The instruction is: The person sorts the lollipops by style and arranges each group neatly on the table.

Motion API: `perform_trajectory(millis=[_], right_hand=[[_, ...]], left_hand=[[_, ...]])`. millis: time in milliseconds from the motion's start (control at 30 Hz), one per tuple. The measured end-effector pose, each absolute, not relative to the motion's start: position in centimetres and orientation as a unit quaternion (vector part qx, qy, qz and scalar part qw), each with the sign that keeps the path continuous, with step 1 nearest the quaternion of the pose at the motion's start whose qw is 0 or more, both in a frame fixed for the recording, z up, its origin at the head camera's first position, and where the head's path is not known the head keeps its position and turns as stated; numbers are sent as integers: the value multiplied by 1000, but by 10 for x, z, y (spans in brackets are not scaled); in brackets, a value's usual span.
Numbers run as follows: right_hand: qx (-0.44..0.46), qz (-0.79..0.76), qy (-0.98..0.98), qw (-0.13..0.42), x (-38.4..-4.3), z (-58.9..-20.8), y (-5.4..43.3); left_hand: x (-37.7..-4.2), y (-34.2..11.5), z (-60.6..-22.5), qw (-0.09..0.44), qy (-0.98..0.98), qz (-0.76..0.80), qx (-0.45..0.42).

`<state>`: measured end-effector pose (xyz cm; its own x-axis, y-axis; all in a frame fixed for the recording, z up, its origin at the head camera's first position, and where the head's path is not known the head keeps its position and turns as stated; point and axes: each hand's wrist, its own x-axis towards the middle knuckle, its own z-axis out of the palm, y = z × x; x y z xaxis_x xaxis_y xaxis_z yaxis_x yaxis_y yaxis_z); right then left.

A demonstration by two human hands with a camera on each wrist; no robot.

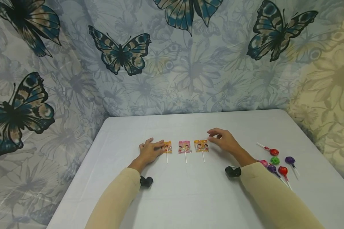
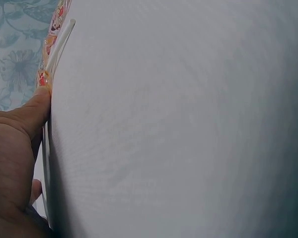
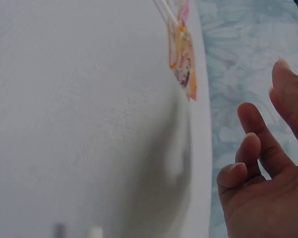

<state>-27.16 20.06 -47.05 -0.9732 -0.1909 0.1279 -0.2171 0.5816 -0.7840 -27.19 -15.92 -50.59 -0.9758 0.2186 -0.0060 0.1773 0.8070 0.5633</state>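
Three flat-wrapped lollipops lie in a row with their sticks toward me. My left hand [image 1: 151, 152] reaches the left one, an orange-wrapped lollipop [image 1: 168, 147], its extended fingers resting on the wrapper's left side. In the left wrist view a straight fingertip [image 2: 41, 92] touches that wrapper's edge. A pink-wrapped lollipop [image 1: 184, 147] lies in the middle. At the right end is another orange-wrapped lollipop [image 1: 201, 145]. Just beside it my right hand [image 1: 224, 140] hovers, holding nothing; the right wrist view shows its fingers apart and loosely bent.
On the right of the white table [image 1: 189, 200] lie several round lollipops, among them a red one [image 1: 273, 152], a green one [image 1: 275, 160] and a purple one [image 1: 290, 160]. My right forearm partly covers this group. Butterfly-printed cloth [image 1: 195, 79] hangs behind the table.
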Motion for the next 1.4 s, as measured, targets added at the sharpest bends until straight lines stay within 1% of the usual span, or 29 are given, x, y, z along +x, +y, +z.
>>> perform_trajectory(millis=[333, 533, 900, 1233, 1400], right_hand=[[111, 449, -886, 19, -250, -456, 219], [114, 435, -892, 54, -236, -452, 228], [122, 442, -882, 107, -196, -445, 249], [118, 457, -870, 144, -173, -445, 264], [109, 457, -869, 153, -161, -447, 271]], left_hand=[[-273, -161, -506, 39, 949, 297, 101], [-272, -159, -506, 38, 947, 302, 100], [-272, -158, -506, 38, 949, 294, 105], [-270, -159, -506, 37, 948, 295, 110], [-269, -158, -507, 33, 948, 298, 105]])
